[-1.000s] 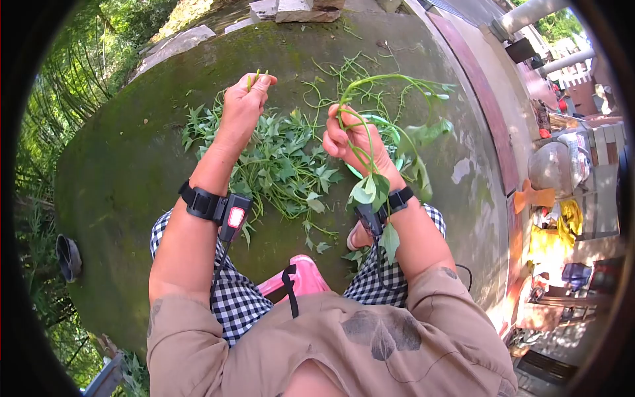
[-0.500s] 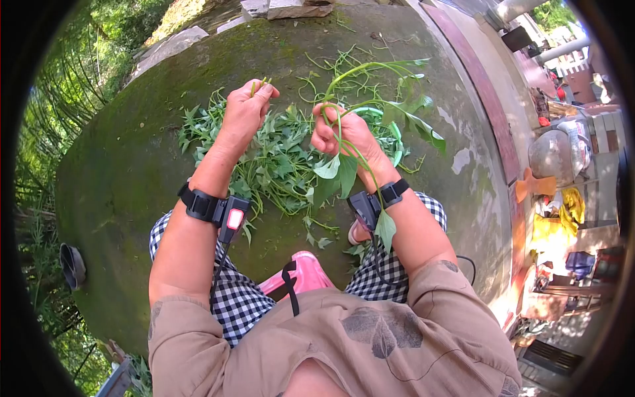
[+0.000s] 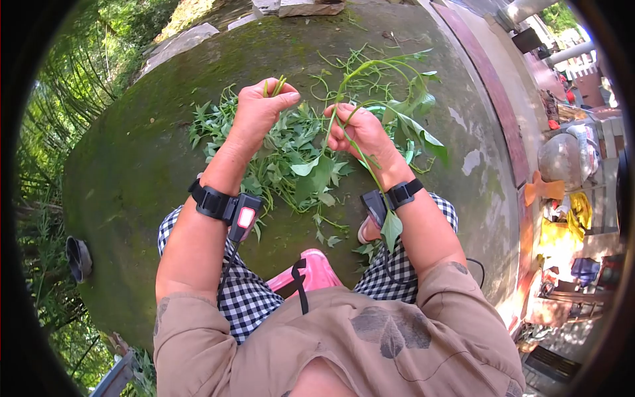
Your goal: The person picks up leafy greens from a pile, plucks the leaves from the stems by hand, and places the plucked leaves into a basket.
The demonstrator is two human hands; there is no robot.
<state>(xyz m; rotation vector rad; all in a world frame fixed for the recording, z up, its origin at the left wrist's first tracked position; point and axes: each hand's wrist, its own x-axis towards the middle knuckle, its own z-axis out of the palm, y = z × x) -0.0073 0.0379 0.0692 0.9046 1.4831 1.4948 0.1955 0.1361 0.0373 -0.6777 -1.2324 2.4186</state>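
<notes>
My left hand (image 3: 259, 111) is closed round several short green stem pieces (image 3: 280, 85) whose ends stick out above the thumb. To the right, my right hand (image 3: 362, 132) pinches a long leafy vine (image 3: 354, 74). Its stem arches up and to the right, and one strand with a leaf hangs down over my wrist. Below and between both hands a heap of green leafy shoots (image 3: 281, 169) lies on the ground. Bare thin stems (image 3: 377, 85) are scattered beyond my right hand. A green plastic rim (image 3: 410, 153) shows partly behind that hand.
Mossy concrete (image 3: 132, 172) spreads around me. A pink stool (image 3: 319, 268) is between my legs. Stone slabs (image 3: 311, 6) line the far edge, and a dark pot (image 3: 79, 259) stands at the left. On the right are an orange stool (image 3: 544, 188) and a yellow cloth (image 3: 579, 213).
My left hand has moved right, nearer to my right hand, and has turned. My right hand still holds the vine, with its fingers shifted on the stem. The view has shifted slightly.
</notes>
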